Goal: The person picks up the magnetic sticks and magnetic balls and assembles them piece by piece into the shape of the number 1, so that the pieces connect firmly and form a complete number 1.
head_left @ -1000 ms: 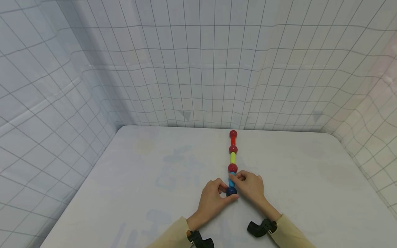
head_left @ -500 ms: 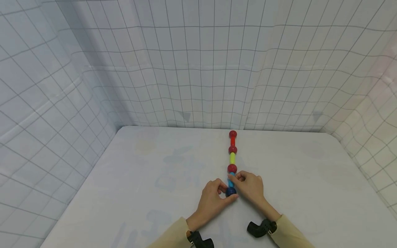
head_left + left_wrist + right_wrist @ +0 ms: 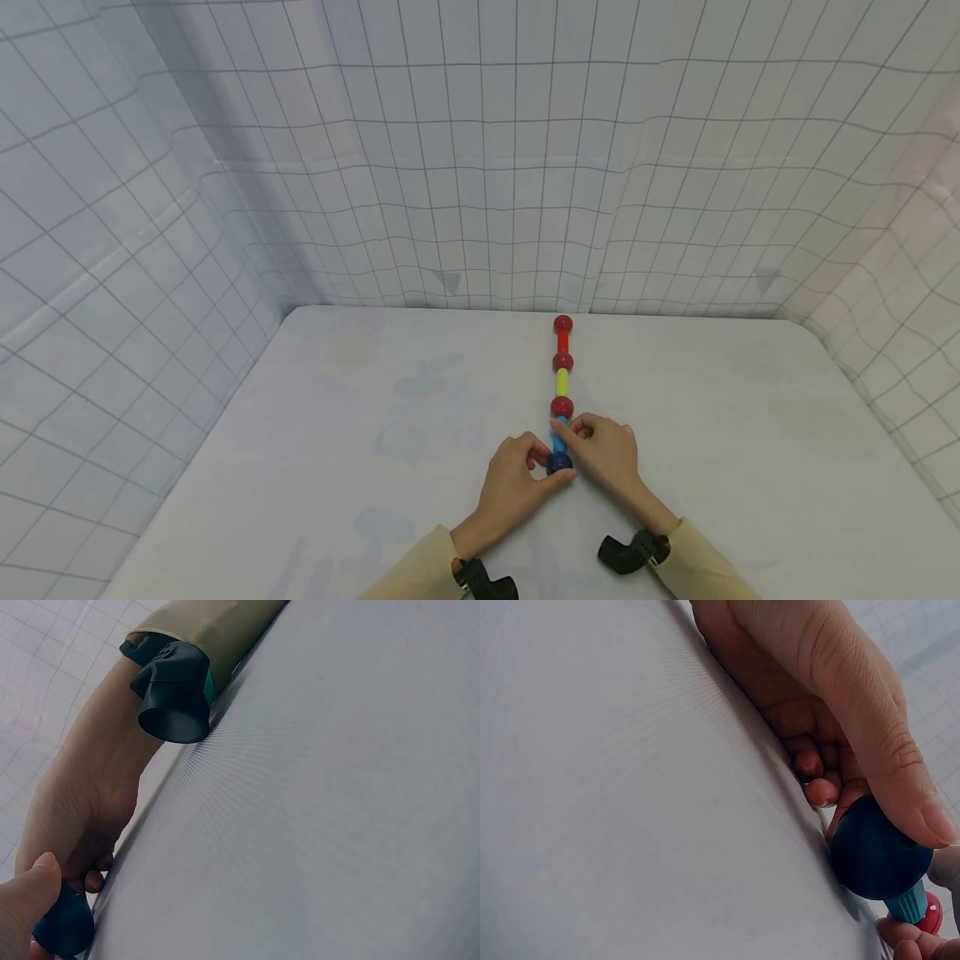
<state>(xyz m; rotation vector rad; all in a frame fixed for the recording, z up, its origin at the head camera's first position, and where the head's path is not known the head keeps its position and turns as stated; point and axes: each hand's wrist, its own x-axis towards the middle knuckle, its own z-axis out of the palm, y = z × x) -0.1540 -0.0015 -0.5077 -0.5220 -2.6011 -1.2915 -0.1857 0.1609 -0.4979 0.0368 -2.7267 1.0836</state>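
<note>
A straight chain of balls and rods lies on the white table, running away from me. From the far end come a red ball (image 3: 563, 323), a red rod (image 3: 563, 342), a second red ball (image 3: 562, 361), a yellow-green rod (image 3: 562, 383), a third red ball (image 3: 562, 407), a light blue rod (image 3: 559, 442) and a dark blue ball (image 3: 558, 463). My left hand (image 3: 513, 487) pinches the dark blue ball between thumb and fingers. Just beyond it, my right hand (image 3: 603, 450) pinches the light blue rod. In the right wrist view the rod (image 3: 906, 904) meets the dark blue ball (image 3: 877, 847).
The white table (image 3: 337, 433) spreads out on both sides of the chain. White sheets with a dark grid (image 3: 480, 167) hang behind the table and at its left and right. A black wrist camera (image 3: 633, 550) sits on each forearm.
Both hands stay almost still on the same pieces. The chain shows only a very slight leftward shift in the view over the last second.
</note>
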